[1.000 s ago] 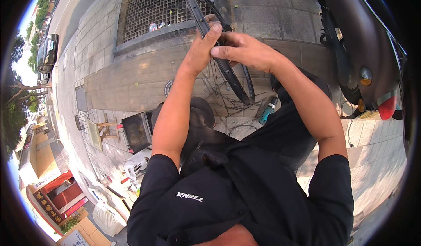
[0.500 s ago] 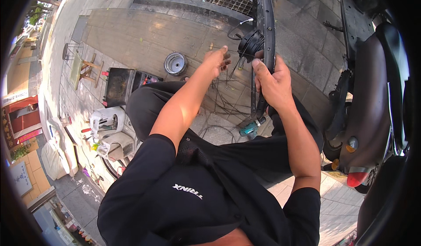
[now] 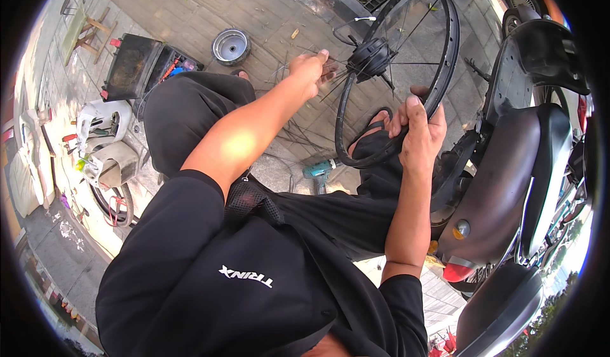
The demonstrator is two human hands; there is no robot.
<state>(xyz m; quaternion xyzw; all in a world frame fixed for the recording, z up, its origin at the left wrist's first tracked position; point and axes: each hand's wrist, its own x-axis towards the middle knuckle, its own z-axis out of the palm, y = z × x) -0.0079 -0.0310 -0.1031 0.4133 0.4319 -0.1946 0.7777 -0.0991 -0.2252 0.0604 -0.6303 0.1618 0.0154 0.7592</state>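
Note:
My right hand (image 3: 421, 128) is wrapped round the lower right side of a black wheel rim (image 3: 452, 39), thumb on the near face. Inside the tilted rim sits a black hub motor (image 3: 370, 59) with a short cable and a white connector (image 3: 365, 19). A few thin spokes run from the hub; others splay loosely on its left. Among those, my left hand (image 3: 307, 72) has its fingers curled beside the hub. Whether a spoke is between its fingertips is too fine to make out.
A teal cordless drill (image 3: 322, 171) lies between my legs. Left are a silver drum-shaped part (image 3: 230, 46), an open black toolbox (image 3: 135, 68), white plastic containers (image 3: 108, 160) and a small wooden stool (image 3: 89, 33). Loose spokes (image 3: 295, 134) litter the paving. A parked scooter (image 3: 495, 179) stands close on my right.
The wheel has turned from nearly edge-on to showing its open face. My right hand has moved down along the rim with it. My left hand stays near the hub, and the view has shifted right.

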